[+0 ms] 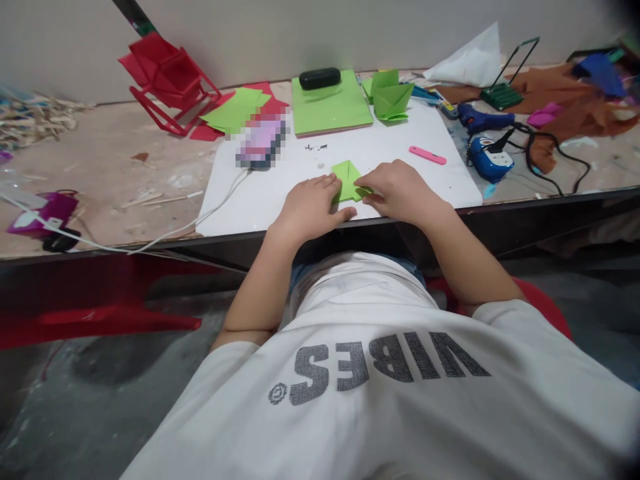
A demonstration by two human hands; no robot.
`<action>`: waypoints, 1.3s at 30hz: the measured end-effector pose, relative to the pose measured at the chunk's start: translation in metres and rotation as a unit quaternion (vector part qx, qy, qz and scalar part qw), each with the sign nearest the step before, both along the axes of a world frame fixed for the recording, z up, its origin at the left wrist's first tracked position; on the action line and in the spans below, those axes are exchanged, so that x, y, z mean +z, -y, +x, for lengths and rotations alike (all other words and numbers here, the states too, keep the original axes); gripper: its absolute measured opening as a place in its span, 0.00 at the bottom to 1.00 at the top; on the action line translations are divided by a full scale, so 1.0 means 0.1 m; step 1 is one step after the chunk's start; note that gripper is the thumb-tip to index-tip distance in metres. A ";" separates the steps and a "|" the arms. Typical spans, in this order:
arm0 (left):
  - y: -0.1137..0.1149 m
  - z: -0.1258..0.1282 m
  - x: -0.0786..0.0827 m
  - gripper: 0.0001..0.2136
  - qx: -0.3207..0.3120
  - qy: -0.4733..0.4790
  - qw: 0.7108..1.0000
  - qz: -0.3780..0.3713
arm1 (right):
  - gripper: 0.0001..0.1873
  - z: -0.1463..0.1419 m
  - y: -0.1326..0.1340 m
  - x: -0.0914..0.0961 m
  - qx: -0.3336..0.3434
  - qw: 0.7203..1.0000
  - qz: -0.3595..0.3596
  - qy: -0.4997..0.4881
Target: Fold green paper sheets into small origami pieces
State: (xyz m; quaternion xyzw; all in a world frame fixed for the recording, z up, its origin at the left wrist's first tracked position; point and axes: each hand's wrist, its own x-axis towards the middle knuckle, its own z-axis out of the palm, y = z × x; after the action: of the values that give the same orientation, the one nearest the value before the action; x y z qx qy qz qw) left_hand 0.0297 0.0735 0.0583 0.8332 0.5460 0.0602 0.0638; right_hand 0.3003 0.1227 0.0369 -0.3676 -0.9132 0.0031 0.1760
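A small folded piece of green paper (346, 177) lies on the white board (260, 200) near the table's front edge. My left hand (313, 205) rests on its left side, fingers stretched out and thumb apart along the lower edge. With thumb and index finger, my right hand (395, 190) pinches the paper's right corner, where a flap stands slightly raised. Beyond my hands, a folded green paper shape (393, 97) stands beside a stack of green sheets (327, 107).
A phone (263, 143) with a white cable lies left of my hands. To the right are a pink cutter (427, 155), a blue glue gun (485, 119) and a blue and white device (490, 160). A black case (320, 78) tops the stack. A red miniature chair (165, 80) stands back left.
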 end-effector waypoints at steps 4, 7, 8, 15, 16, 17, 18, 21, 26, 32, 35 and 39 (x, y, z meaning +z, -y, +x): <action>-0.07 0.02 0.13 0.24 0.005 -0.021 1.000 0.009 | 0.18 -0.11 -0.11 0.09 0.045 0.994 0.055 0.081; -0.16 0.03 0.17 0.22 -0.008 -0.055 0.998 0.027 | 0.21 -0.12 -0.18 0.11 0.080 0.989 0.073 0.104; -0.20 0.03 0.15 0.22 -0.021 -0.063 0.997 0.038 | 0.21 -0.11 -0.19 0.12 0.092 0.987 0.076 0.105; -0.41 -0.05 -0.02 0.20 -0.102 -0.032 0.989 0.100 | 0.17 -0.12 -0.23 0.13 0.154 0.979 0.107 0.080; -0.42 -0.07 -0.04 0.19 -0.105 -0.027 0.989 0.103 | 0.17 -0.14 -0.24 0.14 0.151 0.979 0.111 0.083; -0.43 -0.08 -0.04 0.19 -0.105 -0.024 0.989 0.104 | 0.16 -0.15 -0.26 0.16 0.148 0.978 0.114 0.089; -0.44 -0.09 -0.04 0.18 -0.105 -0.021 0.989 0.104 | 0.16 -0.16 -0.29 0.18 0.145 0.978 0.114 0.097; -0.45 -0.11 -0.01 0.18 -0.103 -0.007 0.990 0.095 | 0.15 -0.18 -0.44 0.25 0.140 0.978 0.102 0.113; -0.69 -0.15 0.06 0.22 -0.099 0.050 0.991 0.079 | 0.19 -0.16 -0.80 0.37 0.102 0.990 0.077 0.064; -1.59 -0.25 0.19 0.21 -0.067 0.224 0.964 0.130 | 0.23 -0.30 -1.32 0.52 0.017 0.991 0.014 -0.135; -1.95 -0.24 0.27 0.25 -0.045 0.334 0.934 0.115 | 0.26 -0.39 -1.61 0.51 -0.019 0.967 -0.019 -0.252; -2.06 -0.12 0.27 0.15 -0.021 0.410 0.902 0.133 | 0.33 -0.42 -1.87 0.41 -0.025 0.926 -0.076 -0.368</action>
State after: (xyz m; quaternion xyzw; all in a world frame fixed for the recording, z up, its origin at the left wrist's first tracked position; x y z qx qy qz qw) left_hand 0.0179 0.2791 0.0851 0.7471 0.4406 0.4670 0.1721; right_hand 0.2581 0.3102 0.0782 -0.3758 -0.7714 0.2031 0.4717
